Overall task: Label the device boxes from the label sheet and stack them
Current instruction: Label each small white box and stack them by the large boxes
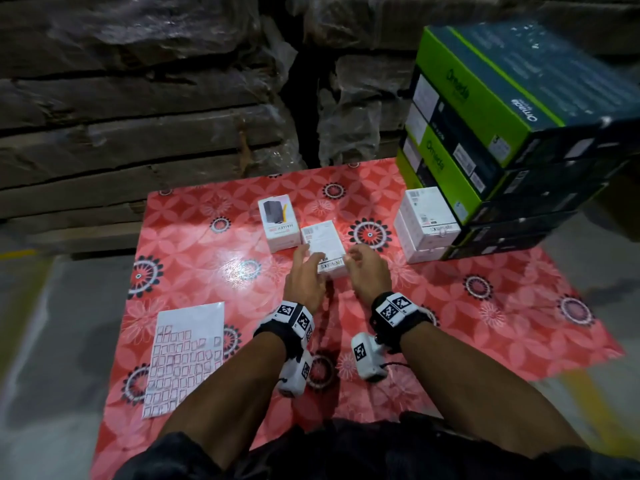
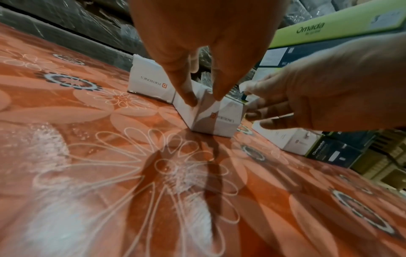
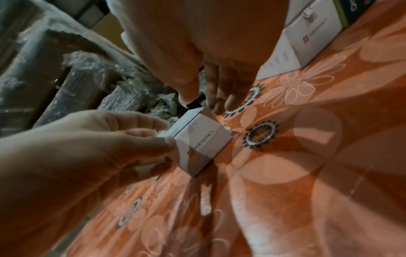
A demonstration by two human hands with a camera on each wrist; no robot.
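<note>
A small white Portronics box (image 1: 323,244) (image 2: 217,120) (image 3: 197,147) stands on the red flowered cloth (image 1: 450,306) at the table's middle. My left hand (image 1: 306,271) (image 2: 204,99) holds its left side, thumb and forefinger astride the near-left top corner. My right hand (image 1: 360,263) (image 3: 204,102) grips its right top edge with curled fingers. A second white box (image 1: 280,223) (image 2: 151,83), printed with a dark speaker, sits just behind on the left. Several white boxes are stacked (image 1: 427,233) (image 3: 307,40) at the right. The label sheet (image 1: 185,355) lies flat at the near left.
Green and dark Omada cartons (image 1: 485,133) (image 2: 329,33) are piled high at the table's right rear, right behind the white stack. Plastic-wrapped brown cartons (image 1: 138,98) wall off the back. Grey floor borders the cloth left and right.
</note>
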